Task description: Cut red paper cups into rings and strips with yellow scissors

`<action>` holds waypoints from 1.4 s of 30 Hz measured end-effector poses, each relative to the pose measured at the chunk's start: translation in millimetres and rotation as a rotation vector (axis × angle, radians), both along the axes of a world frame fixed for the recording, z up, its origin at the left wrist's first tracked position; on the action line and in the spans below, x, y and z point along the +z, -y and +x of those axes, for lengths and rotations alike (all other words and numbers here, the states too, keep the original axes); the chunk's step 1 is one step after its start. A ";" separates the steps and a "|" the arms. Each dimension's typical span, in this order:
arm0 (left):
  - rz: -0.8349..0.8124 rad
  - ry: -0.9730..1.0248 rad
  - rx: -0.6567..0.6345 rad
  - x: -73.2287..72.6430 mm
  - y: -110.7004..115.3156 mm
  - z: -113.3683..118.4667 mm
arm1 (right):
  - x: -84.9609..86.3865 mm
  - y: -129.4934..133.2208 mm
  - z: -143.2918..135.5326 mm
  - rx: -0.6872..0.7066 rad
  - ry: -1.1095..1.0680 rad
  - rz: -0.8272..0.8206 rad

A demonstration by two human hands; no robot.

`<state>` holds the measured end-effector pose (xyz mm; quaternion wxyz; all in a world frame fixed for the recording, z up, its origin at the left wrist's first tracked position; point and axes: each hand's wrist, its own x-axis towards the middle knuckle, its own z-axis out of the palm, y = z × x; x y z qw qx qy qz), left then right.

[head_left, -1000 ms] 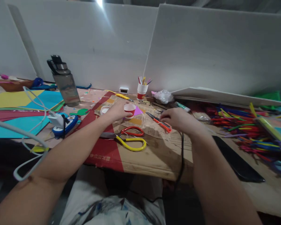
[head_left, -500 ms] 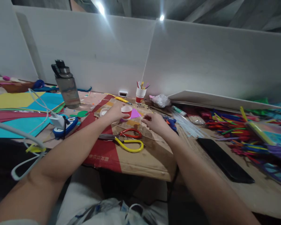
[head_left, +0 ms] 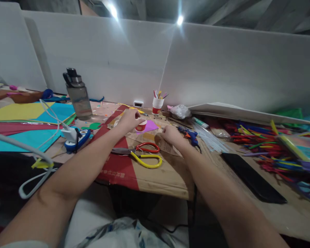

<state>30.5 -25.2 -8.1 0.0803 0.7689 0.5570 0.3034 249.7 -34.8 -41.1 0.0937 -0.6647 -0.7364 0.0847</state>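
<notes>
My left hand [head_left: 130,120] is closed with thumb and fingers at the rim of a short red and white paper cup [head_left: 141,126]. The cup sits on a piece of purple paper [head_left: 151,126], on a cardboard sheet [head_left: 162,179]. To the right, my right hand [head_left: 171,134] is closed in a pinch above the cardboard; what its fingertips hold is too small to make out. Nearer to me than both hands lie large scissors [head_left: 146,160] with one red and one yellow handle. A blue glue gun [head_left: 191,135] rests just beyond my right hand.
A water bottle [head_left: 79,96] and a blue power strip [head_left: 77,140] stand at the left by coloured paper [head_left: 23,139]. Stacked cups with pens [head_left: 157,105] stand at the back. A black phone [head_left: 251,177], glue sticks [head_left: 209,137] and pipe cleaners [head_left: 263,141] lie right.
The cup, tilted with its opening towards me before, now stands lower and more upright on the purple paper. My right hand has turned slightly. The whole view has shifted a little.
</notes>
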 end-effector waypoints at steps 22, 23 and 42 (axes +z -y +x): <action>-0.346 -0.219 -0.376 3.3 20.9 15.2 | 54.3 48.2 11.4 0.376 -0.462 -0.201; -0.366 -0.169 -0.377 5.7 19.9 13.4 | 50.3 45.3 11.4 0.316 -0.423 -0.140; -0.443 1.148 -0.203 7.7 26.0 26.8 | 14.1 47.1 -16.9 0.512 -1.089 -0.554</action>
